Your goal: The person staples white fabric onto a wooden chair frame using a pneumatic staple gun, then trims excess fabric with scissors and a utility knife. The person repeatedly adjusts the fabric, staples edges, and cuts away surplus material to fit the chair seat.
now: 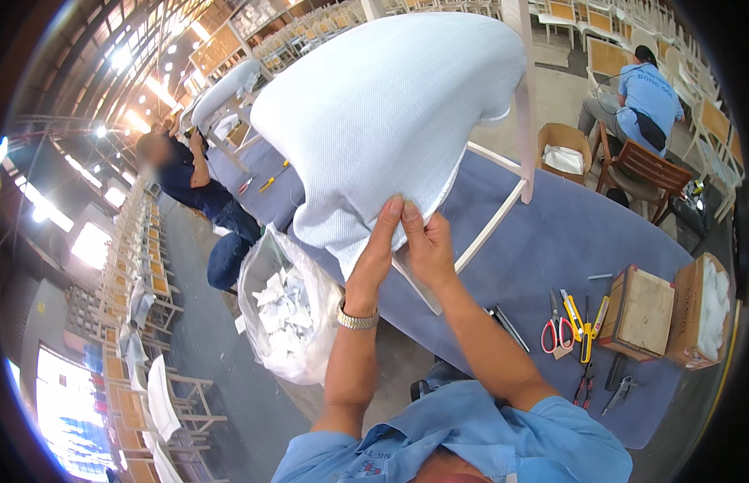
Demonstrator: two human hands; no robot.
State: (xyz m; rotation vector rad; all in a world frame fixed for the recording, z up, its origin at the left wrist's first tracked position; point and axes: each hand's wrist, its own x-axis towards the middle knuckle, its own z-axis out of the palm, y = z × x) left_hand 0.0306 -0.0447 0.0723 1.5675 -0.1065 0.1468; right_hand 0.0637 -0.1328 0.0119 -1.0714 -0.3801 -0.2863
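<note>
White woven upholstery fabric [391,97] drapes over the seat of a pale wooden chair, which rests on the blue-covered table [584,233] in front of me. At the fabric's near corner, my left hand [376,251] pinches a bunched fold, its thumb pressed on top. Close beside it, my right hand [429,248] grips the same corner, the two thumbs almost touching. Loose wrinkles gather to the left of my fingers. Below the cloth, pale chair legs and a rail [489,229] show. The fabric's underside and my curled fingertips are hidden.
Scissors [557,332], yellow utility knives [573,315], pliers [584,386] and two cardboard boxes [637,312] sit at the table's right. A plastic bag of scraps [284,318] stands left. Co-workers are at far left [199,181] and far right [644,101], among rows of chairs.
</note>
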